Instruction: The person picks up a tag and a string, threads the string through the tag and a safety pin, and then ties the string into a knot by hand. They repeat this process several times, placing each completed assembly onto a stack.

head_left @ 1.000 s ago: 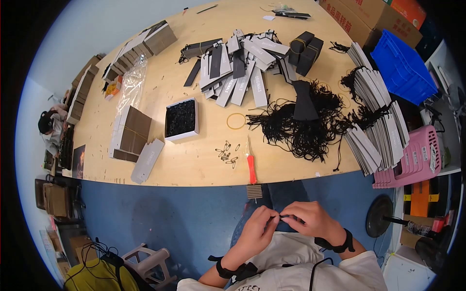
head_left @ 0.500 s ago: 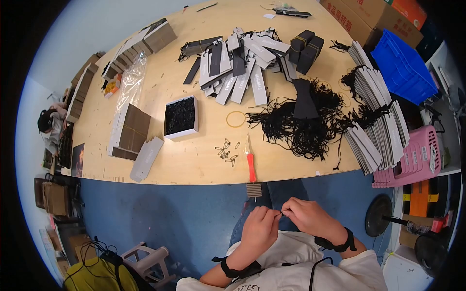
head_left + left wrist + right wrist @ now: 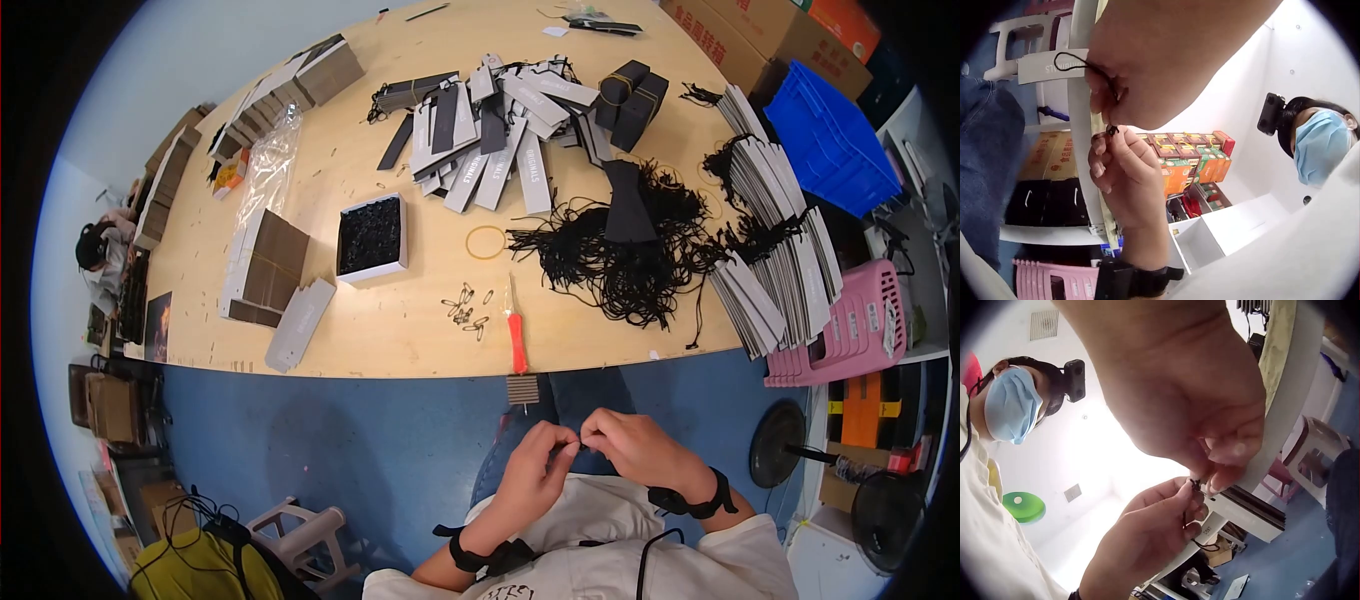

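Observation:
Both hands meet in front of the body, below the table's front edge. In the left wrist view the left hand pinches a thin black cord, whose loop sticks out past the fingers. Close against it, the right hand pinches a small dark knot or piece on the cord. The head view shows the left hand and right hand with fingertips nearly touching; the cord is barely visible there. In the right wrist view the cord's loop hangs by the left hand.
On the table lie a red-handled tool, small metal pins, a box of black pieces, a black cord heap, grey tags and a rubber band. A corrugated block sits at the front edge.
The hands drew slightly apart and up with the cord stretched between the fingertips, then came closer together. The things on the table keep their places.

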Available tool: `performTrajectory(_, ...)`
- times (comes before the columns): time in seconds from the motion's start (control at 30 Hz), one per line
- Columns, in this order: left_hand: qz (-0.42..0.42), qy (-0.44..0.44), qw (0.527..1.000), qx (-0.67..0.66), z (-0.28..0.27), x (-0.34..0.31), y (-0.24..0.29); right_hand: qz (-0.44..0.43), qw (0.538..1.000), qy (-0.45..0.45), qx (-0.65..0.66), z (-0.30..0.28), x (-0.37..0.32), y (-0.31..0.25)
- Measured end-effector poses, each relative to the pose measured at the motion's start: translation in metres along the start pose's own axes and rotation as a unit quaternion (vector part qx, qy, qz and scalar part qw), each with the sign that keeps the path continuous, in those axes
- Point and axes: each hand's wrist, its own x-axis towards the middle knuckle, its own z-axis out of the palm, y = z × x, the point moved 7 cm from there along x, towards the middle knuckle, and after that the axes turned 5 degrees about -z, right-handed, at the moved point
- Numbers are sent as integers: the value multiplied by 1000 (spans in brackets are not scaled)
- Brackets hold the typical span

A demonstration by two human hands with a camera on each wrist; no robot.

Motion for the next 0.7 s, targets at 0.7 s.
performTrajectory(0.7, -228, -62, 887, -398, 21, -9, -27, -197, 947, 115, -226, -7, -8, -31)
